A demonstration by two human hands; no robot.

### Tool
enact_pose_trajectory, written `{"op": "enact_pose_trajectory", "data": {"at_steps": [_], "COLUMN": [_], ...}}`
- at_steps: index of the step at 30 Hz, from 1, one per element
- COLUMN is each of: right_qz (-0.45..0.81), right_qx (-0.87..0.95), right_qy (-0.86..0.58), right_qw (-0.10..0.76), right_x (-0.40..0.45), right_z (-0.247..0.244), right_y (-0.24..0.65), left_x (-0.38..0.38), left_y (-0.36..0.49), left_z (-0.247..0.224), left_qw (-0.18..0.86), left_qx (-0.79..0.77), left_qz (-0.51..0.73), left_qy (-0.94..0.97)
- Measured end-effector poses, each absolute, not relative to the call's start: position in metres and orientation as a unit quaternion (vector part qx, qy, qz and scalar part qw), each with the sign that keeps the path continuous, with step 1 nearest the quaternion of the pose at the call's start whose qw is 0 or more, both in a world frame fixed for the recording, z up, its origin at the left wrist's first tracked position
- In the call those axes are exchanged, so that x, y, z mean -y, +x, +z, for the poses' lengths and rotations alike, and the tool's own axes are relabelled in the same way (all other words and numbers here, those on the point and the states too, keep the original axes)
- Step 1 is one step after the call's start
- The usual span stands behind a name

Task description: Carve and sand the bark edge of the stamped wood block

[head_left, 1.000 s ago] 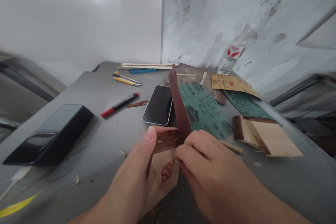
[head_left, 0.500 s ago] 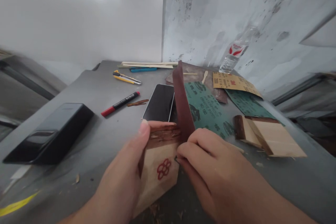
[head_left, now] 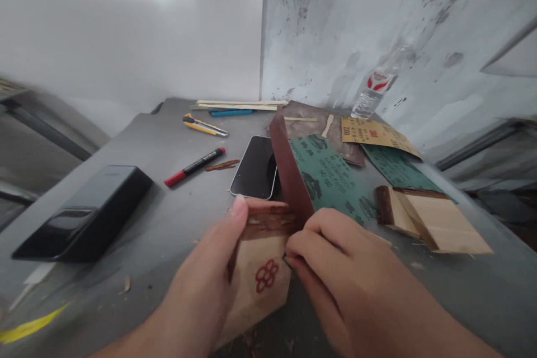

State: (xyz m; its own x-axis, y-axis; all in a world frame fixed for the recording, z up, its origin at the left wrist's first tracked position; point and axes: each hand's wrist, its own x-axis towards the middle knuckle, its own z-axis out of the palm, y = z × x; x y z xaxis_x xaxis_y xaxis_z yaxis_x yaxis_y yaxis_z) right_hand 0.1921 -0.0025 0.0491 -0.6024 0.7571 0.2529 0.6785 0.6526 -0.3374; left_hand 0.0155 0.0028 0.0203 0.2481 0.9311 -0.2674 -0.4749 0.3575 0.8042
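From the head-worn camera: a grey tabletop (head_left: 138,212) with a black-screened smartphone with a pale rim (head_left: 254,168) lying flat near its middle; places below are told from this phone.

Just on its near side, the person's left hand (head_left: 197,285) is closed around a pale wooden block with rough brown bark along its top edge (head_left: 251,251), thumb at the block's left side. A red flower outline (head_left: 267,276) marks the block's face. The right hand (head_left: 335,268), nearer than the phone and to its right, has its fingers curled tight, pinching a sheet of green-backed sandpaper with a dark red-brown grit side (head_left: 329,176). The sheet is bent, its grit side showing as a strip beside the phone's right edge. Fingers hide whether it touches the block.

Left of the phone lie thin brown bark slivers (head_left: 222,165), a black marker with a red cap (head_left: 195,166) and, well apart, a glossy black wedge-shaped object (head_left: 84,212). Beyond it to the left is a yellow box cutter (head_left: 205,125). Far to its right, two bark-edged pale wood pieces (head_left: 440,221) overlap. Beyond these stands a clear plastic bottle with a red-and-white label (head_left: 375,86).
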Motion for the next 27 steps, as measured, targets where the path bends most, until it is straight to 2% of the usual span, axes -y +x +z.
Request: {"op": "enact_pose_trajectory", "data": {"at_steps": [14, 23, 27], "right_qz": [0.057, 0.139, 0.174], "right_qx": [0.887, 0.911, 0.899], "right_qy": [-0.397, -0.356, -0.371], "right_qw": [0.230, 0.155, 0.153], "right_x": [0.002, -0.002, -0.002], "right_z": [0.051, 0.059, 0.053], "right_y": [0.191, 0.203, 0.205], "left_x": [0.000, -0.005, -0.006], "left_y": [0.019, 0.019, 0.024], "left_z": [0.015, 0.026, 0.022], "left_qw": [0.812, 0.811, 0.801], "left_qx": [-0.346, -0.365, -0.337], "left_qz": [0.400, 0.398, 0.425], "left_qy": [0.246, 0.224, 0.253]}}
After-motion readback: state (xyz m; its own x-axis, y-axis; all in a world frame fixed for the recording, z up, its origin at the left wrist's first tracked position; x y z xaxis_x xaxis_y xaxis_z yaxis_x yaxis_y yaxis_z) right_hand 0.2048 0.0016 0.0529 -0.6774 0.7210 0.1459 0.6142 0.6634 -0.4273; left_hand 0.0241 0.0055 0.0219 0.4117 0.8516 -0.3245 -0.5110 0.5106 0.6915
